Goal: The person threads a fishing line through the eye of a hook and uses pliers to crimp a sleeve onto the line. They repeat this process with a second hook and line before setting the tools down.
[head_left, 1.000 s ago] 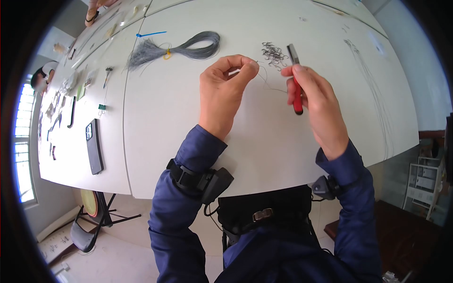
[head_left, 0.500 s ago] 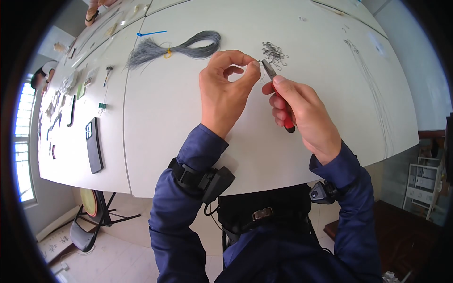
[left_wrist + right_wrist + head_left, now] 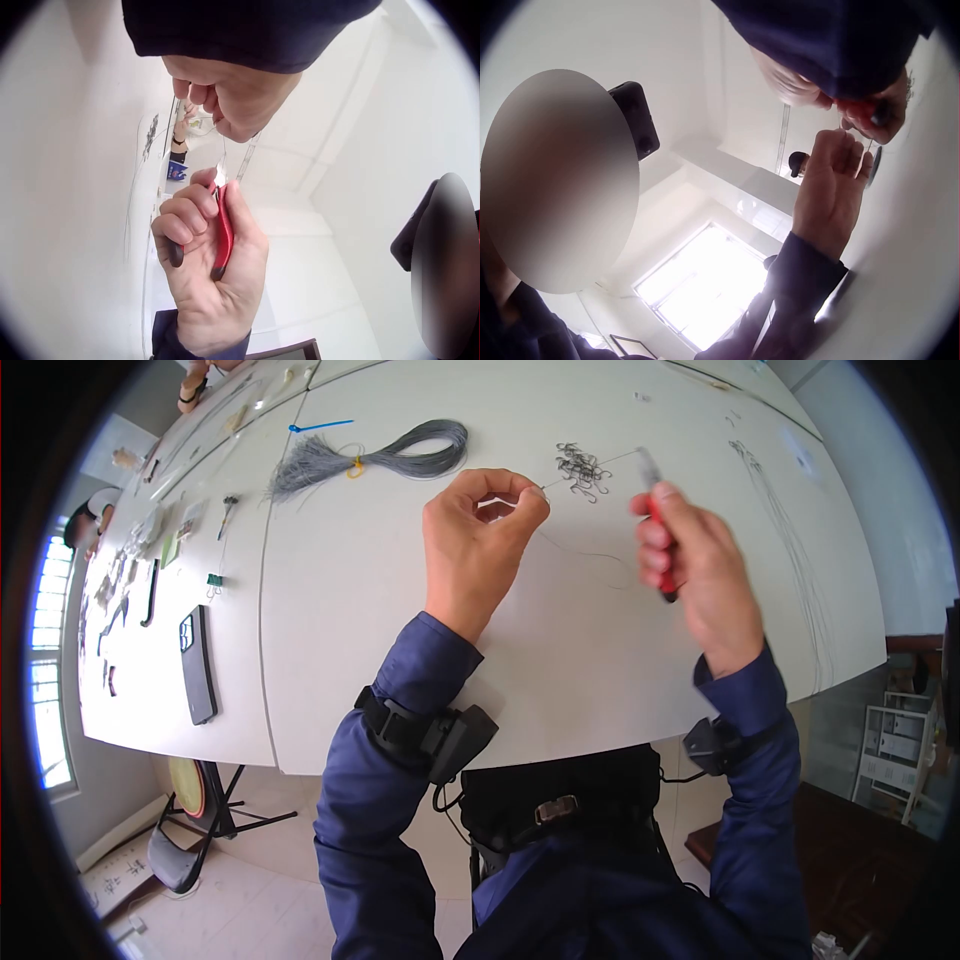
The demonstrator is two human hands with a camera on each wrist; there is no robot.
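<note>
My left hand (image 3: 478, 545) pinches a thin fishing line (image 3: 622, 457) between thumb and forefinger. Whatever small piece sits in that pinch is hidden by the fingertips. The line runs straight from there, over a pile of dark fish hooks (image 3: 582, 472), to the tip of the pliers. A slack length curls below on the right. My right hand (image 3: 708, 565), blurred in the head view, grips the pliers by their red handles (image 3: 226, 234), tip pointing away from me. In the left wrist view the pliers' metal nose (image 3: 220, 177) stands just below the left hand.
A grey hank of line (image 3: 425, 452) tied with yellow lies beyond my left hand, beside a blue zip tie (image 3: 322, 427). Several long strands (image 3: 785, 520) stretch along the right side of the white table (image 3: 560, 690). A phone (image 3: 198, 665) lies at left.
The pliers came in to the left fingertips, then pulled away to the right, drawing the line straight. My left hand has stayed nearly in place.
</note>
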